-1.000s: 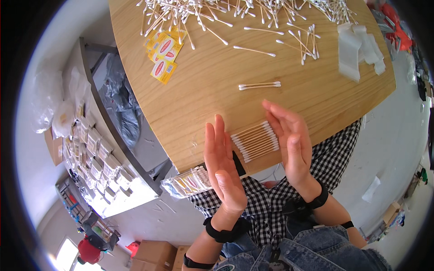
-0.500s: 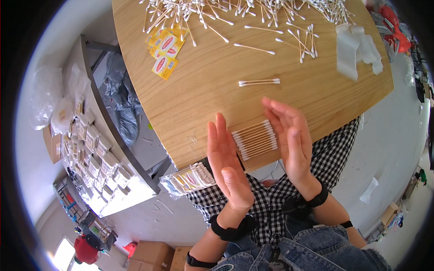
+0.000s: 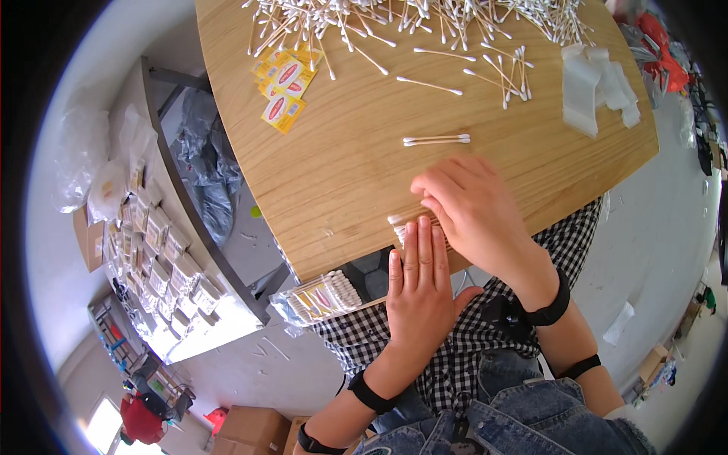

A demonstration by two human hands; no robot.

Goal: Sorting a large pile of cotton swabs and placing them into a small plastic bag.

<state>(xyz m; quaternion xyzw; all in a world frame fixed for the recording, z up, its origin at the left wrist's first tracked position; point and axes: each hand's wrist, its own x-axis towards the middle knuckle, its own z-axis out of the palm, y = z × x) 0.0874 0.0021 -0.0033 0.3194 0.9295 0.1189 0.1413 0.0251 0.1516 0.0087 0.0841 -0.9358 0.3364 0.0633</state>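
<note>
A row of wooden cotton swabs (image 3: 396, 221) lies at the near table edge, mostly hidden by my hands; only some white tips show. My left hand (image 3: 422, 292) is open, its fingers stretched out flat over the row and the thumb apart. Over the row's right part hovers or rests my right hand (image 3: 479, 216), open, its fingers loosely bent and a little blurred; nothing shows in its grasp. Beyond it, a pair of cotton swabs (image 3: 437, 140) lies side by side on the table (image 3: 334, 167).
A heap of loose cotton swabs (image 3: 425, 14) covers the far edge, with several strays. Yellow printed cards (image 3: 284, 112) lie far left, clear plastic sleeves (image 3: 582, 91) far right. A filled swab pack (image 3: 326, 296) sits at the near left; many packs (image 3: 163, 250) cover a side table.
My left hand has turned palm down and moved right onto the swab row. My right hand has swung left and bent its fingers over the row, which both hands now mostly cover.
</note>
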